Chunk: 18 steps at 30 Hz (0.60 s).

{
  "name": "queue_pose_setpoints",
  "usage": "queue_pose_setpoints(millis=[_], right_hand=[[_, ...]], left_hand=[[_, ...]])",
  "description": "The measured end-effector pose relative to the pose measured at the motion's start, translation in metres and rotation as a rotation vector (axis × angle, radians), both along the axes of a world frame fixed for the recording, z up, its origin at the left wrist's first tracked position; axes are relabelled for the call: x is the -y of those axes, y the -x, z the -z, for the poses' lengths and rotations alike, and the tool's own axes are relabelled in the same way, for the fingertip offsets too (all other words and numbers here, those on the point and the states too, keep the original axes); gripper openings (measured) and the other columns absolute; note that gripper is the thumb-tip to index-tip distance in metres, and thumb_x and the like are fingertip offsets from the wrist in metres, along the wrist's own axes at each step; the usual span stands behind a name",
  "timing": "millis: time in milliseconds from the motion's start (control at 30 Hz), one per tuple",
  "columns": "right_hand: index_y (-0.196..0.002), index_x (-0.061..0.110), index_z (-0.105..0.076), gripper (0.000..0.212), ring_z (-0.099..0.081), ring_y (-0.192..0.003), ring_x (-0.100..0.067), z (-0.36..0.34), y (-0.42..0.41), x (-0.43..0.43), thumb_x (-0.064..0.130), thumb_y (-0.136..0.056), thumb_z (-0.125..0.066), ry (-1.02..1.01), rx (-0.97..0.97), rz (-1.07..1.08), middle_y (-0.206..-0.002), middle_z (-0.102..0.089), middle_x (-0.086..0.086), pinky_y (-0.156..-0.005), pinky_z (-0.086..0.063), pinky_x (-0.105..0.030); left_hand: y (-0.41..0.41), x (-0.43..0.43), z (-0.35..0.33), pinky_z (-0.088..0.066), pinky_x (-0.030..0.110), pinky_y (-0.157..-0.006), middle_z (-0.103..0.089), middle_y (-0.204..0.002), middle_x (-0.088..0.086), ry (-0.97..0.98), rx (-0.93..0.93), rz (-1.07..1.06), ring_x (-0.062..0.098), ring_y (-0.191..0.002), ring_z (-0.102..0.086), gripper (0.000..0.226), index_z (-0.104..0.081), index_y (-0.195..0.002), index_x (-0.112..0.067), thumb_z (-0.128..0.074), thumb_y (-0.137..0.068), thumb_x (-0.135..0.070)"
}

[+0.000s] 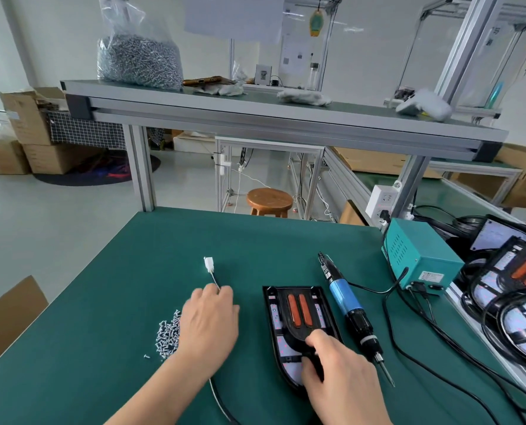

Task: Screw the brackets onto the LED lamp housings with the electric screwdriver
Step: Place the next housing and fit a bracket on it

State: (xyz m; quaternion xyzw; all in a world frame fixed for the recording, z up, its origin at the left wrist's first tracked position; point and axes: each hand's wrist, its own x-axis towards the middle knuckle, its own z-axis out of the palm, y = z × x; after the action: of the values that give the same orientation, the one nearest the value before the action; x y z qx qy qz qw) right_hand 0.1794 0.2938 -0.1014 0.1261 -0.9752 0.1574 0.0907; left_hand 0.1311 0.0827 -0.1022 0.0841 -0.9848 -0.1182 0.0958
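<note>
So, fingers first. The left hand (pixel 208 320) is knuckles-up over the green worktop (pixel 132 271), with its fingers (pixel 224 294) curled down narrow and pinching a thin pale wire (pixel 215 279). That wire runs away from the person to a little white plastic connector (pixel 208 264) lying flat on the mat. On the near side it comes out from under the wrist as a thicker dark cable.

The right hand (pixel 338 372) is clamped on the near, rounded end of the LED lamp housing (pixel 298 320), fingers (pixel 317 337) bent tight around the black plastic there. I honestly can't tell if they're on the housing shell itself or on the black piece sitting on top of it.

The housing lies flat mid-worktop between the two hands. It's a long glossy black shape, squared at the far end and curved at the near one, with two orange rounded strips (pixel 300 311) side by side in the middle.

Just to its right the electric screwdriver (pixel 347 305) lies on the mat with nobody touching it. It has a blue grip and a black body, and its slim metal bit points toward the person.

A loose pile of small shiny screws (pixel 167 337) sits just left of the left wrist. At the far right are a teal metal power box (pixel 421 259) and a stack of more housings (pixel 513 289). A clear bag of screws (pixel 139 59) stands on the shelf (pixel 255 102) above.
</note>
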Motion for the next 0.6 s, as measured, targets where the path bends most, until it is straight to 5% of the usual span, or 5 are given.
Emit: queue_pose_setpoints(millis=[67, 233, 467, 533, 600], right_hand=[[-0.122, 0.038, -0.049, 0.027, -0.063, -0.106, -0.017, -0.001, -0.001, -0.003, 0.043, -0.096, -0.048, 0.034, -0.004, 0.014, -0.118, -0.063, 0.015, -0.083, -0.046, -0.032], [-0.122, 0.039, -0.054, 0.026, -0.064, -0.105, -0.015, -0.001, -0.001, -0.006, 0.042, -0.096, -0.052, 0.076, 0.011, 0.030, -0.117, -0.064, 0.019, -0.084, -0.047, -0.031], [-0.102, 0.020, -0.073, 0.024, -0.069, -0.073, -0.031, 0.007, -0.006, -0.003, 0.015, -0.079, -0.079, 0.217, -0.076, 0.073, -0.094, -0.073, 0.009, -0.061, -0.054, -0.043], [-0.098, 0.018, -0.074, 0.025, -0.067, -0.065, -0.030, 0.009, -0.006, -0.002, 0.013, -0.076, -0.083, 0.221, -0.114, 0.059, -0.090, -0.073, 0.009, -0.054, -0.053, -0.042], [-0.094, 0.018, -0.073, 0.029, -0.063, -0.055, -0.027, 0.011, -0.006, -0.003, 0.010, -0.070, -0.087, 0.224, -0.147, 0.047, -0.086, -0.072, 0.009, -0.047, -0.050, -0.038]], left_hand=[[0.008, 0.007, 0.001, -0.041, 0.031, -0.080, -0.056, -0.107, 0.000, 0.068, 0.113, -0.008, 0.024, -0.098, -0.053, 0.006, -0.047, -0.104, -0.020, -0.046, -0.099, -0.023], [0.023, -0.001, 0.014, -0.040, 0.033, -0.072, -0.045, -0.096, 0.007, -0.026, 0.100, 0.074, 0.027, -0.080, -0.044, 0.030, -0.047, -0.105, -0.013, -0.039, -0.084, 0.007], [0.067, -0.014, 0.005, -0.036, 0.007, -0.068, -0.062, -0.105, 0.003, -0.603, -0.225, 0.063, 0.020, -0.093, -0.057, 0.026, -0.073, -0.104, -0.011, -0.051, -0.095, 0.001], [0.073, -0.014, 0.007, -0.039, 0.000, -0.079, -0.068, -0.117, -0.001, -0.745, -0.051, 0.110, 0.015, -0.104, -0.061, 0.031, -0.072, -0.118, -0.014, -0.052, -0.097, -0.003], [0.070, -0.013, 0.011, -0.043, 0.016, -0.098, -0.069, -0.126, -0.002, -0.837, 0.108, 0.158, 0.014, -0.116, -0.062, 0.036, -0.069, -0.127, -0.019, -0.052, -0.099, -0.005]])
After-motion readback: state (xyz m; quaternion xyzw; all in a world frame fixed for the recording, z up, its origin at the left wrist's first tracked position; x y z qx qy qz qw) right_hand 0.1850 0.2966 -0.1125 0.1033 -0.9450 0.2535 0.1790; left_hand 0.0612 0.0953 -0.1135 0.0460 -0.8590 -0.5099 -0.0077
